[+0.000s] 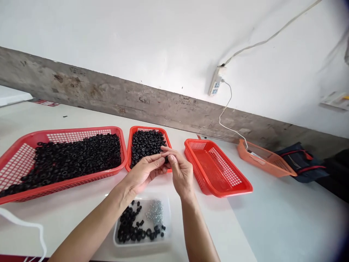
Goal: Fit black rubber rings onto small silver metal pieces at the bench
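My left hand (145, 169) and my right hand (182, 173) meet in front of the middle red basket (129, 145). Between their thumbs and fingertips they pinch a small black part (166, 159), mostly covered by the fingers, so its exact kind is unclear. Behind the hands, that basket holds many small black rings (145, 143). Below my wrists stands a clear plastic tray (141, 248), partly behind my left forearm. Black rings and plugs (133, 233) lie in its left and front parts, and a heap of small shiny metal pieces (156, 213) at its back right.
A large red basket (121, 145) of small black rings stands at the left. To the right are another red basket (207, 163) with nothing in it, an orange basket (261, 162) and a dark bag (302, 162). A power strip (216, 80) hangs on the wall, its cable reaching the orange basket.
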{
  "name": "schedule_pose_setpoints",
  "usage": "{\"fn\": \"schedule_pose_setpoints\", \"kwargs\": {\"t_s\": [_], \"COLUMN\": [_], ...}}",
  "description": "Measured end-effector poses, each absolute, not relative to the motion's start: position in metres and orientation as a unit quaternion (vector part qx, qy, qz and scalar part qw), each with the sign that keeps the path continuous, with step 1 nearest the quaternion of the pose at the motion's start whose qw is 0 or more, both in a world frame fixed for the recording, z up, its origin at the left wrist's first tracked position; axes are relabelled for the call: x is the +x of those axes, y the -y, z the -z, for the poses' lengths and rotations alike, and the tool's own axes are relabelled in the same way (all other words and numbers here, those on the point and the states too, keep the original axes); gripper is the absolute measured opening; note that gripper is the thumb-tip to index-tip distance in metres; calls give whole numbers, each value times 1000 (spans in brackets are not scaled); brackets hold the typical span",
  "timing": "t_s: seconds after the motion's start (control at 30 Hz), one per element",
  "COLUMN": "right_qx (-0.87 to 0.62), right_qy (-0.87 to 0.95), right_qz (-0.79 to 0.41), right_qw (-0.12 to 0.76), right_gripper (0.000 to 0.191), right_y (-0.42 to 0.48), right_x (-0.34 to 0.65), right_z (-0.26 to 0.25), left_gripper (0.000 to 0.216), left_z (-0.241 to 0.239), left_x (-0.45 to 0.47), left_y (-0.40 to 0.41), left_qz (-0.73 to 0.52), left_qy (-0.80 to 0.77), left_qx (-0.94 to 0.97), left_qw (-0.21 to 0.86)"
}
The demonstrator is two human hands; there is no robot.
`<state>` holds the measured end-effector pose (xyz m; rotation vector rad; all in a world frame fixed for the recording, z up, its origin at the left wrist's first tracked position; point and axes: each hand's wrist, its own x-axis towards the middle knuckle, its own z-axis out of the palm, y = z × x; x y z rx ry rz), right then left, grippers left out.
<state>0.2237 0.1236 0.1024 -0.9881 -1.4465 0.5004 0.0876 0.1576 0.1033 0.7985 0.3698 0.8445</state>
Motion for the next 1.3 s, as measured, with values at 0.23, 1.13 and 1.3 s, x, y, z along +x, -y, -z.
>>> {"fn": "schedule_pose_setpoints", "kwargs": {"t_s": [0.23, 1.13, 1.3], "right_qx": [-451, -516, -527], "right_qy": [527, 607, 606], "right_qz": [-180, -113, -112], "right_qw": [697, 594, 585], "right_gripper": [30, 20, 20], "right_y": [-147, -155, -156], "right_x": [238, 253, 251], "right_z": [-89, -83, -81], "left_gripper": [21, 34, 33], "left_z": [-101, -70, -71], "left_x": [96, 115, 115], "left_y": [-183, -222, -221], "left_qz": [-436, -427, -439], "left_qy": [-199, -286, -290], "left_qx": [381, 412, 446], "left_qw": [790, 752, 724]}}
